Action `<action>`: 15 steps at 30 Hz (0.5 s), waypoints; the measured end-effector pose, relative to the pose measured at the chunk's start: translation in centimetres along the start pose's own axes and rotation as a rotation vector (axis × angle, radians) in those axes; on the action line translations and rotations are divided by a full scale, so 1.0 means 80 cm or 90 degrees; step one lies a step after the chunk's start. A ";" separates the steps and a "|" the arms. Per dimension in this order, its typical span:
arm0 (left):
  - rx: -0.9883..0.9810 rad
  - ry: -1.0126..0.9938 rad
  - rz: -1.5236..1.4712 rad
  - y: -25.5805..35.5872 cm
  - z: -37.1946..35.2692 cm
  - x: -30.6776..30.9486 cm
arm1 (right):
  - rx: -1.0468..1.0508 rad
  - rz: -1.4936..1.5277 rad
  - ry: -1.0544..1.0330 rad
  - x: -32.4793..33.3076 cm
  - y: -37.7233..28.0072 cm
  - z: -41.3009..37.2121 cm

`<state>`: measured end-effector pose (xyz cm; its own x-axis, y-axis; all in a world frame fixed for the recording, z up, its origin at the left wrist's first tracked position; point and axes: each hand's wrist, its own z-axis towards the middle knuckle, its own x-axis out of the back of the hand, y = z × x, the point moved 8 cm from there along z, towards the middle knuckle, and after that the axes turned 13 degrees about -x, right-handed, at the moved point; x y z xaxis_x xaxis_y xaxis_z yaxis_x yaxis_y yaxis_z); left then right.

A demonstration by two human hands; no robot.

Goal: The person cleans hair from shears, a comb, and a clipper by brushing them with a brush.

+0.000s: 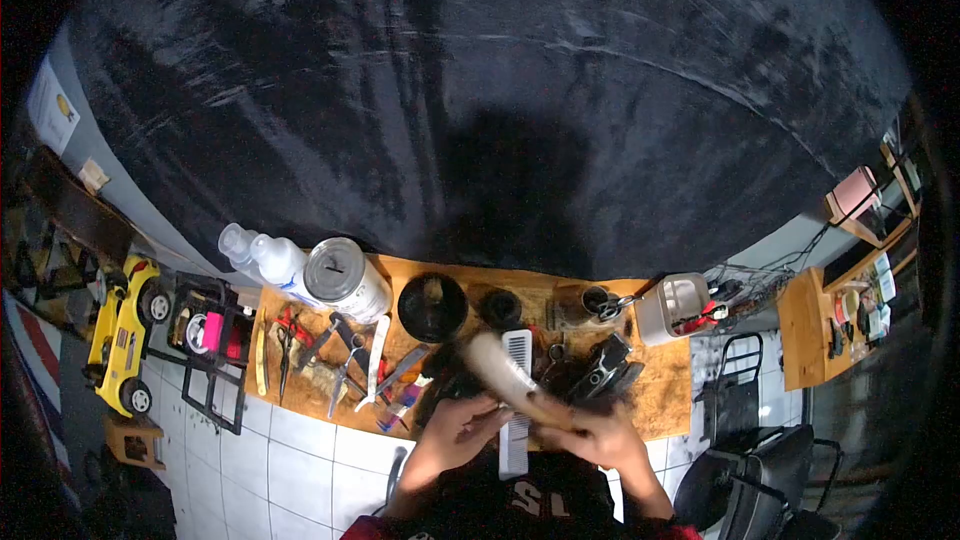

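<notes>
My right hand (600,437) is closed on the handle of a pale brush (500,370), which is blurred by motion and tilts up to the left. Beneath the brush, a white comb (515,452) stands lengthwise between my hands. My left hand (458,432) is at the comb's left side, its fingers bent towards the comb; whether they grip it is unclear. Black clippers (603,368) lie to the right on the wooden table (665,380). Scissors (349,370), razors and a black bowl (433,308) are to the left.
Spray bottles (278,260) and a large tin (347,280) stand at the table's back left. A metal container (672,308) is at the back right. A yellow toy car (124,338) is far left; black chairs (765,470) stand on the right.
</notes>
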<state>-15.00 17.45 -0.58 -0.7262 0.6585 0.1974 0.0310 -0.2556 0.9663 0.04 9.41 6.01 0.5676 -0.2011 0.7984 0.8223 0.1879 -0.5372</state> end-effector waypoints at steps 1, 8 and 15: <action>0.019 -0.041 0.046 0.004 -0.001 -0.001 | -0.052 -0.019 0.039 -0.003 0.007 0.002; 0.040 0.139 -0.120 0.010 0.004 0.004 | -0.345 0.270 0.145 0.032 0.035 0.010; -0.161 0.276 -0.070 0.023 0.016 0.019 | -0.032 0.174 0.040 0.002 -0.057 0.032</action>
<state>-15.20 18.90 1.70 -0.9355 0.3510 -0.0408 -0.1892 -0.4000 0.8968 -3.74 10.99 9.25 0.7686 -0.2095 0.6045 0.6387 0.1954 -0.7443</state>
